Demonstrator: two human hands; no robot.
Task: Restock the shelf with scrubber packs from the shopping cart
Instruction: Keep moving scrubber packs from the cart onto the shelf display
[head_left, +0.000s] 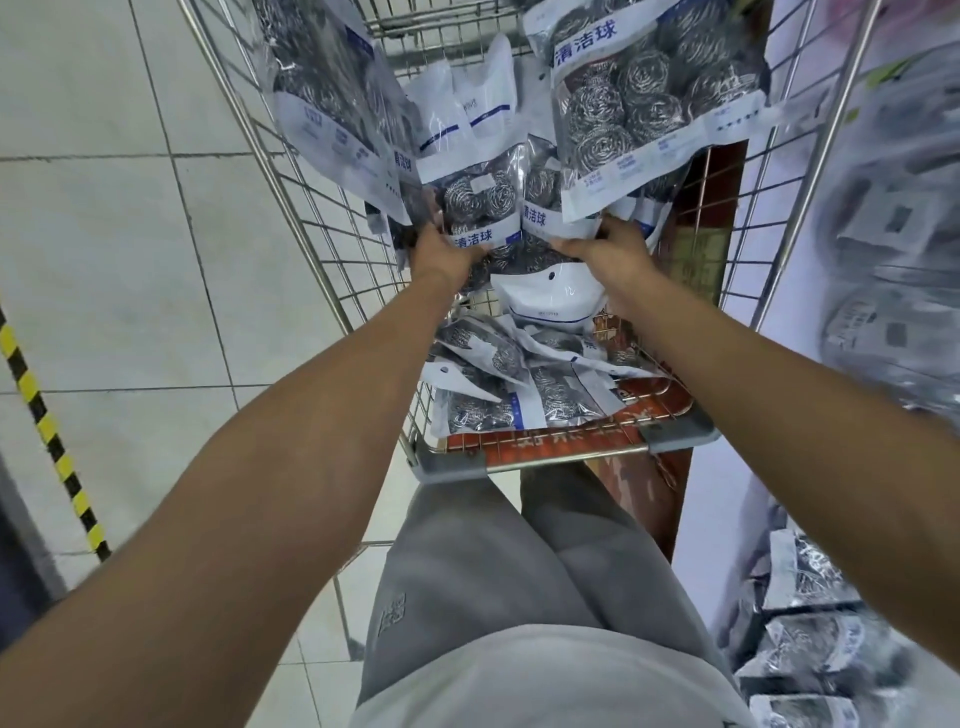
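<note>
Two hands: both of mine are down in the shopping cart (322, 244), each lifting steel-wool scrubber packs.
Left hand (441, 254): my fingers are closed around the bottom edges of a fanned bunch of packs (332, 104) that rise toward the far left.
Middle: loose packs (519, 374) lie heaped on the cart floor, near and far.
Right hand (608, 249): my fingers are clamped on the lower edge of another pack (649, 98), held up at the far right.
Shelf (883, 260): it stands just right of the cart, blurred, with packs already hanging and stacked there.
Progress: I judge it partway; some stock is up, plenty is left in the cart, and this handful has not yet reached the shelf.
</note>
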